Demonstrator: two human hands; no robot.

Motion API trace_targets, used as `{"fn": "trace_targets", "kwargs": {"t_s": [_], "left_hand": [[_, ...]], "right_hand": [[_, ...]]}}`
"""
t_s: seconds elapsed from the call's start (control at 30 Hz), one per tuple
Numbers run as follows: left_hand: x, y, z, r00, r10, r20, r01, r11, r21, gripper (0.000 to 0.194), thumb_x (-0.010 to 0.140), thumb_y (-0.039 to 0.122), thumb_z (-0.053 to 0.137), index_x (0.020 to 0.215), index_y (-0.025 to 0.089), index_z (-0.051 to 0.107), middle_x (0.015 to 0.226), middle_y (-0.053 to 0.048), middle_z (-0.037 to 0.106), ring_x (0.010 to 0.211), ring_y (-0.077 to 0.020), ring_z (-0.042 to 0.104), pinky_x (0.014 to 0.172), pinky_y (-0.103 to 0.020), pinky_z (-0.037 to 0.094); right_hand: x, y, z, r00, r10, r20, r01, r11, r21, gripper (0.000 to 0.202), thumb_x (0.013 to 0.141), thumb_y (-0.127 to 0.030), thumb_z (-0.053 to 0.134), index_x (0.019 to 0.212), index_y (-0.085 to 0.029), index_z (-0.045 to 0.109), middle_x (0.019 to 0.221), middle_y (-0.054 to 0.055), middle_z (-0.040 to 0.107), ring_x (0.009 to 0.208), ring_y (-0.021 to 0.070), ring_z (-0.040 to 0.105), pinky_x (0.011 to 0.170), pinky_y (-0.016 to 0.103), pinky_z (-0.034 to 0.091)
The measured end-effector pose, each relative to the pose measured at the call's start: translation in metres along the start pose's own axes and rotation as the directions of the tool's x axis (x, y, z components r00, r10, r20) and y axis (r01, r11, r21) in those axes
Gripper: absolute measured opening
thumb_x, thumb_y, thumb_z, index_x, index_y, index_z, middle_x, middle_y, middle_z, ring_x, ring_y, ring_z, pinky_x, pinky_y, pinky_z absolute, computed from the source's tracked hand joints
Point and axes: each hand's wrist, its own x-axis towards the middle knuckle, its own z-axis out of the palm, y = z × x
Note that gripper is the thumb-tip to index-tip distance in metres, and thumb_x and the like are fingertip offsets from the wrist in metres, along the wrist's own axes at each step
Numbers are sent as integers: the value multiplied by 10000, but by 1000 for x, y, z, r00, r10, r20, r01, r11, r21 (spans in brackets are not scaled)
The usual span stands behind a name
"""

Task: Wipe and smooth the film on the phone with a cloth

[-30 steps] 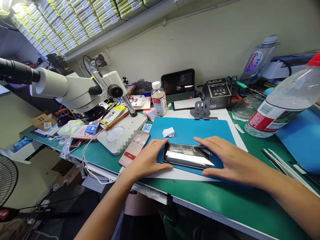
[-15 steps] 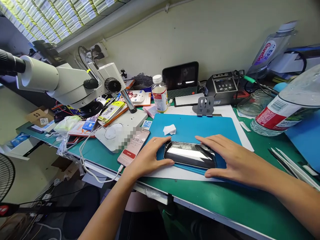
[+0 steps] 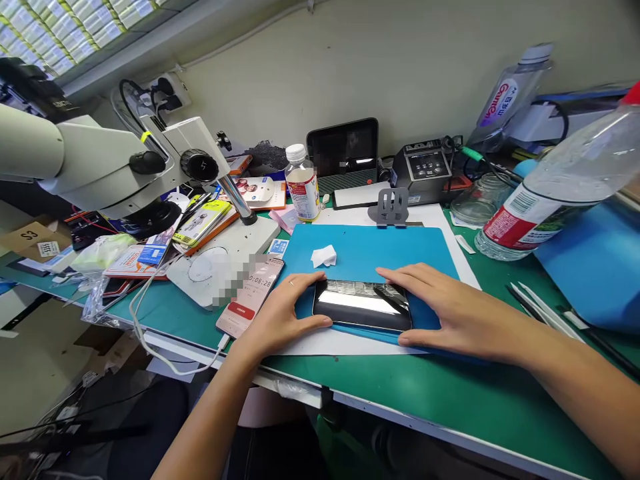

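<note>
A black smartphone with a glossy screen lies lengthwise across the blue mat, light reflecting off its glass. My left hand grips its left end, thumb at the near edge and index finger at the far edge. At the other end my right hand holds the phone in the same way, fingers beyond it and thumb on the near corner. A crumpled white tissue rests on the mat just behind the phone. Left of my left hand, a second phone shows a running timer and has a white cable plugged in.
A microscope on a pale base stands at the left, with boxes and packets beside it. Behind the mat are a small drink bottle, a dark screen device and a grey stand. Tweezers and a large water bottle are at the right.
The camera has turned to the right, so everything sits further left in view. Both hands keep their hold on the phone, which looks slightly flatter to the mat.
</note>
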Motion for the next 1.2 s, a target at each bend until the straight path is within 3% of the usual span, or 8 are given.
{"fn": "trace_targets", "kwargs": {"t_s": [0.77, 1.2], "left_hand": [[-1, -5, 0, 1000, -28, -7, 28, 1000, 3, 659, 896, 429, 799, 1485, 346, 515, 1479, -28, 614, 1374, -269, 558, 1147, -430, 457], [0, -3, 1, 1000, -14, -18, 15, 1000, 18, 665, 881, 394, 818, 1474, 319, 529, 1473, -44, 623, 1366, -272, 565, 1144, -444, 457]], "right_hand": [[3, 0, 3, 1000, 5, 12, -5, 1000, -3, 946, 827, -698, 691, 1607, -235, 424, 1430, 180, 587, 1281, 396, 572, 995, 528, 543], [4, 7, 6, 999, 29, 19, -30, 999, 43, 965, 776, -748, 710, 1593, -306, 448, 1420, 154, 595, 1276, 406, 575, 980, 536, 553]]}}
